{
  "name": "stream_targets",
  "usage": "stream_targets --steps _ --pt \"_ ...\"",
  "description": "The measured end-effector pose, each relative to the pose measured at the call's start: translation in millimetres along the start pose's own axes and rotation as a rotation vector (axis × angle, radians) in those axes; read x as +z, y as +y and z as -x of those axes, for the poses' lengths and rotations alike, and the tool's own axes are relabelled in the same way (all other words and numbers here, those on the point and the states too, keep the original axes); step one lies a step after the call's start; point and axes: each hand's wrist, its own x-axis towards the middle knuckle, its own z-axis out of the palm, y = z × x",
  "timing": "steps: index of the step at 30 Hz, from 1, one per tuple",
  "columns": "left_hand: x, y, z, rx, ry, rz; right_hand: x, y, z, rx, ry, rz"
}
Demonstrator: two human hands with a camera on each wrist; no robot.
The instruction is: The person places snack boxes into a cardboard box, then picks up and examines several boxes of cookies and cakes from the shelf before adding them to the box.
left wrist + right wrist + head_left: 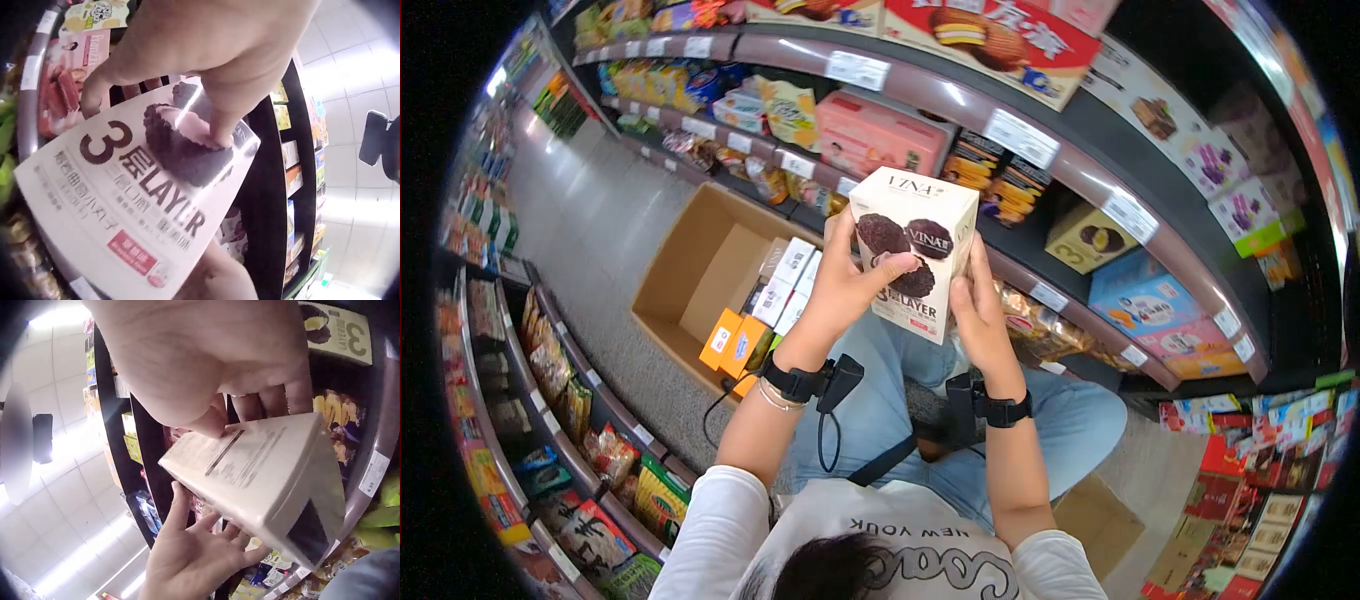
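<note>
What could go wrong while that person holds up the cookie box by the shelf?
The white cookie box is held up between the left hand and right hand, mostly by fingers at its sides; it could slip, perhaps into the open carton below. Pushed carelessly toward the shelf, it might knock the pink box.

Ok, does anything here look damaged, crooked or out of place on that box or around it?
Nothing stands out. The white cookie box looks intact, held tilted between the left hand and right hand. The open cardboard carton on the aisle floor holds smaller boxes packed in rows.
</note>
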Motion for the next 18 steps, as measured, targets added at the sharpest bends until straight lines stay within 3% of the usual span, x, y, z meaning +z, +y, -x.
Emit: stream_targets --steps 5,7,10,13,16,18 --pt "-56.0 -1.8 6.8 0.027 0.16 0.277 62.6 -2.1 -42.4 -0.129 -0.108 0.165" --pt "-87.5 -2.8 8.5 -0.062 0.217 0.368 82.8 -10.4 -59.6 -0.191 -0.173 0.336" --pt "-136.0 2.4 11.5 -0.074 0.276 0.459 121.9 4.1 -85.8 -0.208 -0.274 0.292" --pt "-190.1 -4.8 14.7 0.01 0.276 0.01 161.7 21.6 -102.4 -0.185 -0.369 0.218" --pt "-229.8 -18.3 23.9 -0.05 0.261 -0.239 199.3 32.4 -121.7 -0.161 -0.546 0.183" --pt "-248.1 -25.2 27.1 -0.086 0.199 -0.448 226.7 48.5 -132.9 -0.252 -0.587 0.212"
